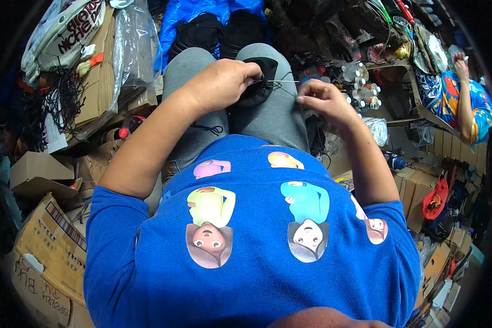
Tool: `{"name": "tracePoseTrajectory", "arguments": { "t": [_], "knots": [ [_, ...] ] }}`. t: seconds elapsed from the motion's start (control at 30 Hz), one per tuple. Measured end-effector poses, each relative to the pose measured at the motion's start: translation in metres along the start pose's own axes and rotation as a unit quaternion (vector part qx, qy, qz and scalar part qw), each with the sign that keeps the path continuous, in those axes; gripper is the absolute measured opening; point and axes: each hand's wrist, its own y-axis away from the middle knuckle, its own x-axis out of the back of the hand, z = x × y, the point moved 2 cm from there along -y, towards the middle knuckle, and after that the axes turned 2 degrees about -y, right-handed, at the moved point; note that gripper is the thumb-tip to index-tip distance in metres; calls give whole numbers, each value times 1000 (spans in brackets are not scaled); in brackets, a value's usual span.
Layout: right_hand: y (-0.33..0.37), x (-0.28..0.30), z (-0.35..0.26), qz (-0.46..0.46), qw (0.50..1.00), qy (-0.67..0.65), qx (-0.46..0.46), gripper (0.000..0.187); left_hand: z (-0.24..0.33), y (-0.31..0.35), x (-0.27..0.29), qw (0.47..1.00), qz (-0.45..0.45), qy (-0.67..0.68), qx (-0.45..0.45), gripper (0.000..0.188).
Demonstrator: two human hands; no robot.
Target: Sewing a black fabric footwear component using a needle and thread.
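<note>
A round black fabric piece (255,98) lies across my lap, over the grey trousers. My left hand (224,82) is closed on its upper edge, thumb and fingers pinched together. From that edge a thin, pale, straight strand or needle (283,81) reaches toward my right hand (323,100). The right fingers are curled in near its far end. Whatever they pinch is too small to make out. Dark thread (277,86) shows just under the pale line. A black cord (208,129) hangs over my left thigh.
Piles of black fabric pieces (202,33) rest on blue plastic sheeting (172,27) beyond my knees. Small bottles (361,87) cluster at right. Cardboard (95,90) and tangled black cords (63,101) are at left. Boxes (44,169) stand lower left. Another person (464,104) sits far right.
</note>
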Motion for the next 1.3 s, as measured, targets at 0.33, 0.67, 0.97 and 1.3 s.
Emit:
{"name": "tracePoseTrajectory", "arguments": {
  "t": [0.33,0.67,0.97,1.3],
  "knots": [
    [-27,-3,-75,119,836,493,211,13,2,-3,-2,997,-8,-75,-33,13],
    [-38,-33,-65,-33,745,615,258,13,-25,38,20,983,26,-154,-94,22],
    [-23,38,-56,106,956,-221,163,17,-23,105,126,915,215,339,33,14],
    [7,-30,-56,-31,966,239,90,19,30,97,94,998,12,-46,-27,13]
  ]
}}
